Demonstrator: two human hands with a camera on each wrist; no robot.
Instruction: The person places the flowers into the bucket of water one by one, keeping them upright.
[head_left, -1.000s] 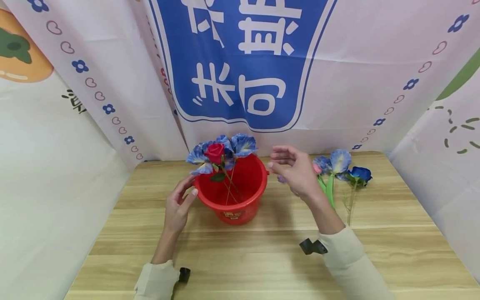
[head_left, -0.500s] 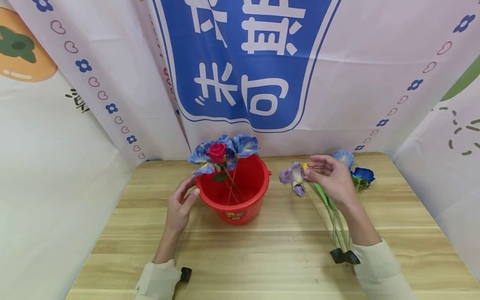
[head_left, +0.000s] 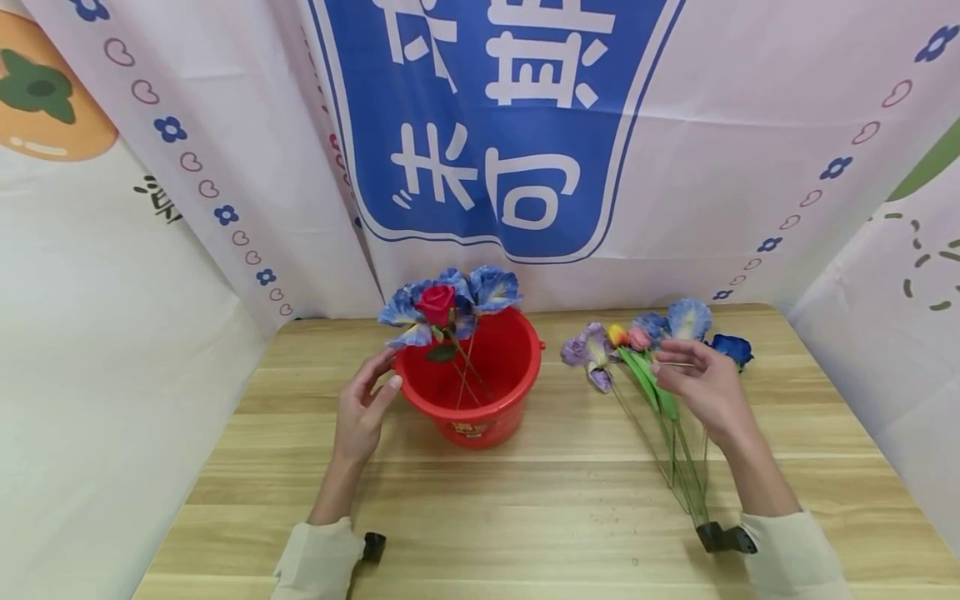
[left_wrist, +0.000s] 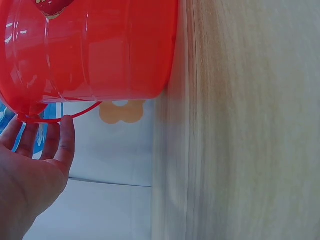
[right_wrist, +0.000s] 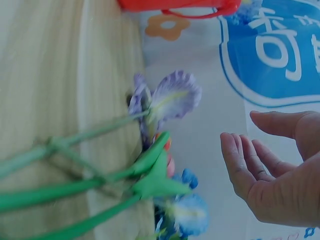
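A red bucket [head_left: 472, 425] stands on the wooden table, holding a red rose [head_left: 437, 305] and blue irises [head_left: 491, 288] whose stems lean inside it. My left hand [head_left: 358, 421] rests its fingertips against the bucket's left rim, by the thin red handle [left_wrist: 80, 114] in the left wrist view. Above the flowers lying on the right, my right hand [head_left: 708, 387] hovers with relaxed fingers, holding nothing. Beneath and around it lie a purple iris [head_left: 588, 350], a yellow tulip [head_left: 617, 335], a pink tulip [head_left: 638, 338], a pale blue iris [head_left: 688, 320] and a dark blue rose [head_left: 731, 350].
Green stems [head_left: 675, 450] stretch toward the table's front, some passing by the right wrist. White printed cloth [head_left: 697, 208] with a blue sign [head_left: 487, 125] hangs behind the wooden table [head_left: 525, 525]; more cloth borders both sides.
My right hand has moved right, away from the bucket, over the purple iris and tulips toward the blue flowers. The left hand stays at the bucket rim.
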